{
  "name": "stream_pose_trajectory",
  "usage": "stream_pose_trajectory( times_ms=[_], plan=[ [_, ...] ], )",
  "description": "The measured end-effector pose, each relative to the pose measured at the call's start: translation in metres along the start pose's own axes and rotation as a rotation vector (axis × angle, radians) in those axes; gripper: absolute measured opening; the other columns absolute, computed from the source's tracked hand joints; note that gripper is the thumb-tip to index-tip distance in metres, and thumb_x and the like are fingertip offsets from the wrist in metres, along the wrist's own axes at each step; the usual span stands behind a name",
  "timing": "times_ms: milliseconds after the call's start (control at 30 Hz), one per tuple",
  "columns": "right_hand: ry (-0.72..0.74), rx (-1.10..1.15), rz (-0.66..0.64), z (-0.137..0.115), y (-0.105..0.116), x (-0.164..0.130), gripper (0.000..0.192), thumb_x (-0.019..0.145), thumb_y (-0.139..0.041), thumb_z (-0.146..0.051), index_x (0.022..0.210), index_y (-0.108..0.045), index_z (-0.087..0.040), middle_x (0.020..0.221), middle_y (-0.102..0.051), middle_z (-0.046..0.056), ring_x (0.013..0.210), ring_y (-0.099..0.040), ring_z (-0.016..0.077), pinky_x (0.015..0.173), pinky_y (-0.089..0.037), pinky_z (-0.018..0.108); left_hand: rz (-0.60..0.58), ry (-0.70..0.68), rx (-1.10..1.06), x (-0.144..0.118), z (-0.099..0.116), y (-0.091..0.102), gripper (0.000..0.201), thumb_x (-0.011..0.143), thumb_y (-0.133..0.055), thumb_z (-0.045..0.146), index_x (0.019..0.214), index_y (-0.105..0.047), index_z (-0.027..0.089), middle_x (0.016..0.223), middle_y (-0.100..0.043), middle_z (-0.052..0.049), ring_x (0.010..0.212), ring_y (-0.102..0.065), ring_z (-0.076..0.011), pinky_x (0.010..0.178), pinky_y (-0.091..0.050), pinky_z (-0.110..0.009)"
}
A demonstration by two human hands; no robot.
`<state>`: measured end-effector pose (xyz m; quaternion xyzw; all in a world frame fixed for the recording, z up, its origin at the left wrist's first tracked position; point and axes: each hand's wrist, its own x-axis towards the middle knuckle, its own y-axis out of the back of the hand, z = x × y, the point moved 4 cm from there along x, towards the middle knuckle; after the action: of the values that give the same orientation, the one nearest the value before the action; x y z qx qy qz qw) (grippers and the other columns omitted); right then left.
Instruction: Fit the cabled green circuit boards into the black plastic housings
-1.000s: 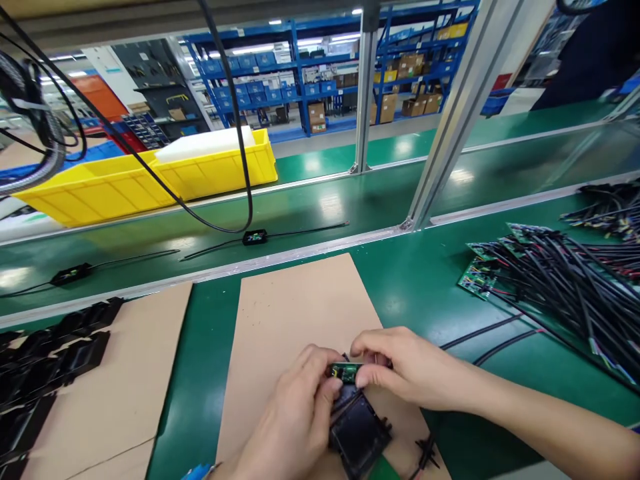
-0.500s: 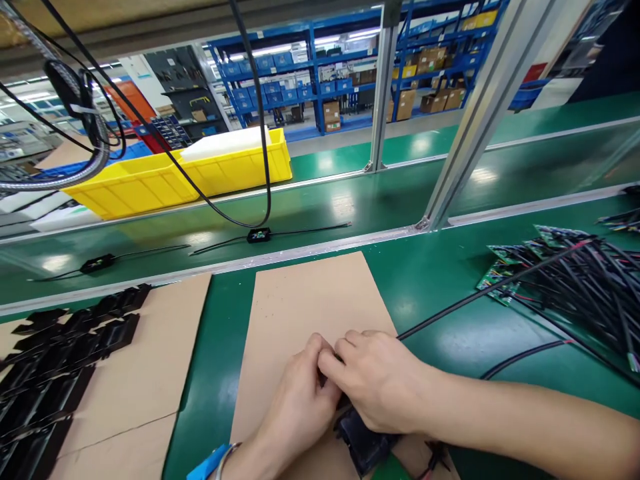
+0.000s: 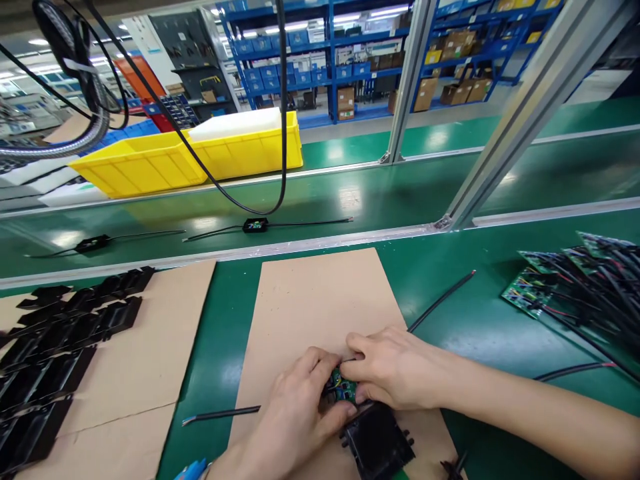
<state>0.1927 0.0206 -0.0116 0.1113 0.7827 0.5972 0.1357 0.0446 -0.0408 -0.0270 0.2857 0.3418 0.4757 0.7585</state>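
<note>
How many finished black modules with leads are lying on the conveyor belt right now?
2. One module lies mid-belt, beyond the centre cardboard sheet; the other module lies further left on the belt, beyond the stacked black housings. More may lie outside the view.

No readable text, brand, number or sign anywhere in view. Pale label patches on the brown cardboard boxes (image 3: 346,100) stacked in the blue steel shelving (image 3: 320,53), far too small to make out. Light specks, possibly printing, on the small green circuit board (image 3: 343,389) pinched between both hands, blurred beyond reading. Likewise on the heap of green circuit boards with black wires (image 3: 575,280) at the right edge: nothing legible.
</note>
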Motion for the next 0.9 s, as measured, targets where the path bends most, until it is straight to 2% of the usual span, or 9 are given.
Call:
stream_pose_trajectory(
  times_ms=[233,400,533,567,633,667,733,833,900],
  plan=[
    [-0.048,0.032,0.022,0.001,-0.010,-0.002,0.015,0.090,-0.060,-0.033,0.105,-0.063,-0.029,0.094,-0.052,0.001,0.058,-0.052,0.0124,0.049,-0.020,0.027,0.004,-0.038,0.034,0.003,-0.011,-0.005,0.051,0.081,-0.066,0.020,0.129,-0.051,0.023,0.119,-0.057,-0.010,0.105,-0.061,-0.0290,0.089,-0.053,-0.047],
    [-0.067,0.055,0.013,0.000,-0.010,0.000,0.008,0.091,-0.061,-0.031,0.089,-0.064,-0.024,0.090,-0.049,0.002,0.055,-0.047,0.0121,0.050,-0.018,0.028,-0.013,-0.025,0.016,0.002,-0.013,-0.005,0.051,0.081,-0.067,0.022,0.130,-0.051,0.022,0.115,-0.058,-0.010,0.102,-0.062,-0.0287,0.087,-0.054,-0.046],
    [-0.088,0.153,0.003,0.002,-0.010,0.002,0.006,0.090,-0.063,-0.029,0.090,-0.067,-0.025,0.089,-0.049,0.002,0.061,-0.050,0.0131,0.051,-0.020,0.028,-0.029,-0.069,-0.075,-0.002,-0.020,0.005,0.062,0.079,-0.072,0.027,0.135,-0.045,0.023,0.124,-0.055,-0.009,0.104,-0.061,-0.0253,0.088,-0.054,-0.039],
    [-0.098,0.172,-0.002,0.003,-0.010,0.002,0.005,0.090,-0.063,-0.028,0.090,-0.068,-0.026,0.089,-0.048,0.001,0.063,-0.050,0.0135,0.052,-0.020,0.028,-0.031,-0.067,-0.076,-0.003,-0.022,0.008,0.058,0.079,-0.071,0.024,0.132,-0.047,0.023,0.121,-0.058,-0.008,0.099,-0.063,-0.0236,0.084,-0.055,-0.036],
    [-0.113,0.209,-0.013,0.003,-0.011,0.001,0.005,0.089,-0.063,-0.026,0.090,-0.068,-0.027,0.088,-0.048,0.001,0.066,-0.051,0.0140,0.052,-0.021,0.028,-0.022,-0.069,-0.014,-0.006,-0.024,0.012,0.036,0.083,-0.063,0.016,0.117,-0.055,0.023,0.106,-0.064,-0.005,0.088,-0.065,-0.0210,0.076,-0.056,-0.034],
    [-0.119,0.223,-0.016,0.004,-0.011,0.001,0.006,0.089,-0.063,-0.025,0.091,-0.068,-0.027,0.088,-0.048,0.001,0.067,-0.051,0.0142,0.052,-0.021,0.028,-0.004,-0.090,0.050,-0.008,-0.023,0.012,0.025,0.086,-0.056,0.013,0.108,-0.058,0.023,0.097,-0.065,-0.004,0.083,-0.065,-0.0206,0.072,-0.055,-0.033],
    [-0.127,0.238,-0.018,0.004,-0.011,0.001,0.005,0.088,-0.063,-0.026,0.091,-0.068,-0.027,0.088,-0.049,0.001,0.069,-0.051,0.0144,0.052,-0.020,0.028,0.087,-0.184,0.218,-0.011,-0.016,0.010,0.020,0.089,-0.045,0.010,0.097,-0.059,0.020,0.084,-0.064,-0.004,0.074,-0.064,-0.0213,0.064,-0.055,-0.034],
    [-0.135,0.227,-0.008,0.004,-0.012,0.001,0.006,0.088,-0.063,-0.027,0.093,-0.067,-0.027,0.089,-0.050,0.001,0.070,-0.050,0.0142,0.052,-0.019,0.028,0.283,-0.319,0.455,-0.016,-0.004,0.005,0.023,0.090,-0.038,0.007,0.095,-0.057,0.017,0.075,-0.059,-0.004,0.060,-0.060,-0.0207,0.051,-0.052,-0.032],
    [-0.142,0.218,0.006,0.004,-0.012,0.001,0.006,0.088,-0.063,-0.028,0.093,-0.066,-0.026,0.090,-0.051,0.001,0.069,-0.050,0.0137,0.052,-0.018,0.029,0.344,-0.344,0.559,-0.018,0.000,0.001,0.022,0.090,-0.037,0.006,0.096,-0.056,0.016,0.071,-0.057,-0.003,0.054,-0.058,-0.0197,0.046,-0.050,-0.031]
  ],
)
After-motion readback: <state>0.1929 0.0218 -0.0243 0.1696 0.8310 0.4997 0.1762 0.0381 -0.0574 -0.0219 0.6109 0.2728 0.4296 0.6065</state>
